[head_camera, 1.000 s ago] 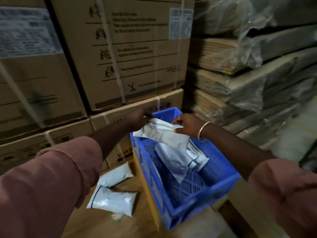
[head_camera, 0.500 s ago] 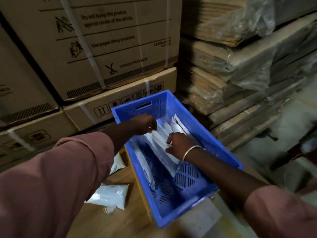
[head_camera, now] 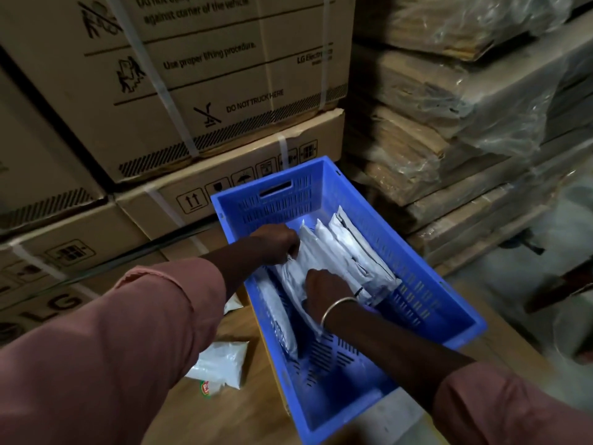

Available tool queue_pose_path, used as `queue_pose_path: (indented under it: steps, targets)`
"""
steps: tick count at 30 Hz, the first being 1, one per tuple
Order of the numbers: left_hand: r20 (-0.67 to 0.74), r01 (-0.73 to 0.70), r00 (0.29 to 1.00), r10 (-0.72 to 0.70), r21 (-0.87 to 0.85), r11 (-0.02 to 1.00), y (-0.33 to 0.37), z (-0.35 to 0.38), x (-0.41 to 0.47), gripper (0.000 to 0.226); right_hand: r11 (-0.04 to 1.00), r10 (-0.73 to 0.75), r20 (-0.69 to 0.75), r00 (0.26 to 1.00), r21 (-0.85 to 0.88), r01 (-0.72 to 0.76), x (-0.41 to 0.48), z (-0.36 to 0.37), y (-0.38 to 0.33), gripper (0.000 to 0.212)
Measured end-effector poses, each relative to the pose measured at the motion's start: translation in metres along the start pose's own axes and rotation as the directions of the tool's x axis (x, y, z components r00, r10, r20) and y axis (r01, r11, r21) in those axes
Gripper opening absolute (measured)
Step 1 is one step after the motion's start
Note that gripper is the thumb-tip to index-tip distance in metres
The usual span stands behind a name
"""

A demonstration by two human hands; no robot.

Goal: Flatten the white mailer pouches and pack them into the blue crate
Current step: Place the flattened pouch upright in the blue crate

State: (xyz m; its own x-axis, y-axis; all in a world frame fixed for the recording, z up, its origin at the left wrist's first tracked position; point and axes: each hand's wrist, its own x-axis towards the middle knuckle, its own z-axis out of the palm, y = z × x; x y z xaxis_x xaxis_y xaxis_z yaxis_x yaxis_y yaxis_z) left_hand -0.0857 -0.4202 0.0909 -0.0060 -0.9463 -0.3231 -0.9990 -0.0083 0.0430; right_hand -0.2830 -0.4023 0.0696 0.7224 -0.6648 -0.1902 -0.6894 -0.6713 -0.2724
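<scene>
Both hands were inside the blue crate [head_camera: 449, 303]: left hand [head_camera: 276, 244] curled closed on the far end of a white mailer pouch [head_camera: 296, 277], right hand [head_camera: 327, 292] pressed on it, fingers bent; grip indeterminable. Further pouches [head_camera: 356, 252] stood alongside

loose pouch [head_camera: 221, 364]: partly behind left sleeve [head_camera: 106, 348] | right hand [head_camera: 327, 292]: fingertips hidden among pouches | carton print: cut off at top edge
</scene>
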Motion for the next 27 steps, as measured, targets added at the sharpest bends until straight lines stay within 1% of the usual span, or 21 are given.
queue_pose_path:
  steps: [3,6,9,11,13,15,16,17,18,21,22,24,25,27]
  targets:
    - [0.019,-0.008,1.0,0.008,0.014,1.0,-0.002,-0.002,-0.001,0.03,1.0,0.014,0.014,1.0,0.01,-0.014,0.004,-0.002,0.0,0.029]
    - [0.067,-0.005,0.998,0.003,0.036,0.999,-0.003,-0.003,-0.003,0.029,0.997,0.054,0.047,0.997,0.057,-0.057,0.006,-0.003,0.0,0.032]
    - [0.062,0.003,0.998,-0.005,0.038,0.999,-0.003,-0.002,-0.006,0.033,0.993,0.088,0.077,0.993,0.077,-0.094,0.005,-0.002,0.001,0.037]
    - [0.024,0.009,1.0,-0.01,0.027,1.0,-0.004,-0.003,-0.011,0.04,0.992,0.099,0.099,0.99,0.073,-0.107,0.005,-0.004,0.001,0.046]
    - [-0.052,0.05,0.997,-0.051,-0.019,0.999,-0.008,-0.011,-0.018,0.046,0.99,0.113,0.13,0.985,0.068,-0.122,0.007,-0.008,0.002,0.051]
    - [-0.171,0.103,0.978,-0.118,-0.092,0.99,-0.016,-0.026,-0.031,0.038,0.989,0.128,0.145,0.981,0.058,-0.138,0.012,-0.013,0.003,0.055]
    - [-0.241,0.134,0.957,-0.163,-0.132,0.982,-0.023,-0.034,-0.04,0.031,0.99,0.127,0.136,0.983,0.044,-0.134,0.014,-0.017,0.002,0.059]
    - [-0.312,0.17,0.925,-0.216,-0.168,0.971,-0.032,-0.041,-0.052,0.027,0.991,0.124,0.099,0.987,0.033,-0.128,0.015,-0.021,0.0,0.062]
    - [-0.382,0.215,0.882,-0.278,-0.2,0.956,-0.043,-0.046,-0.065,0.027,0.993,0.117,0.035,0.992,0.03,-0.118,0.018,-0.026,-0.003,0.062]
    - [-0.541,0.369,0.703,-0.461,-0.276,0.888,-0.082,-0.051,-0.116,0.038,0.995,0.041,-0.209,0.977,0.1,-0.021,0.028,-0.044,-0.023,0.054]
    - [-0.573,0.417,0.646,-0.504,-0.289,0.862,-0.094,-0.048,-0.136,0.041,0.993,0.018,-0.271,0.962,0.117,0.015,0.033,-0.051,-0.035,0.052]
    - [-0.619,0.503,0.538,-0.572,-0.309,0.807,-0.115,-0.039,-0.175,0.043,0.99,-0.012,-0.351,0.936,0.128,0.06,0.047,-0.065,-0.065,0.052]
    - [-0.626,0.541,0.495,-0.603,-0.321,0.777,-0.123,-0.033,-0.197,0.044,0.986,-0.035,-0.38,0.924,0.14,0.095,0.054,-0.071,-0.084,0.052]
    - [-0.614,0.604,0.435,-0.659,-0.344,0.719,-0.138,-0.015,-0.237,0.045,0.967,-0.102,-0.416,0.904,0.171,0.188,0.066,-0.077,-0.129,0.053]
